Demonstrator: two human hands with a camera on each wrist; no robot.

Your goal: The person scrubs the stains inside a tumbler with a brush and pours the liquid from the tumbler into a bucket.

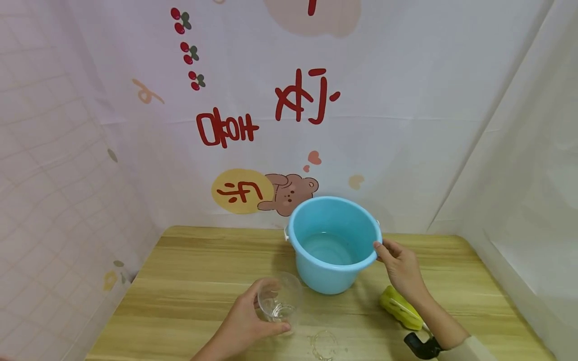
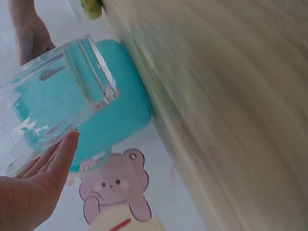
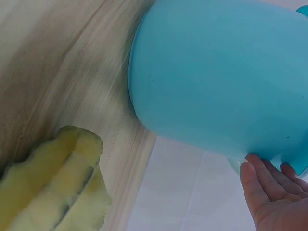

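My left hand (image 1: 246,318) grips a clear cup (image 1: 289,296) from its left side, thumb at the near side and fingers round the far side. In the left wrist view the thick base of the cup (image 2: 91,72) overlaps the blue bucket behind it. At the middle of the table stands the light blue bucket (image 1: 322,278), with some water in its bottom. My right hand (image 1: 402,271) holds the bucket's right rim, thumb over the edge; the right wrist view shows the fingers (image 3: 274,183) against the outside under the rim.
Right of the bucket lies a yellow-green sponge brush (image 1: 401,307) with a black handle (image 1: 422,346), partly behind the right forearm. A wet ring (image 1: 324,345) marks the wooden table (image 1: 203,281) near the front. A printed white cloth (image 1: 384,150) hangs behind and at both sides.
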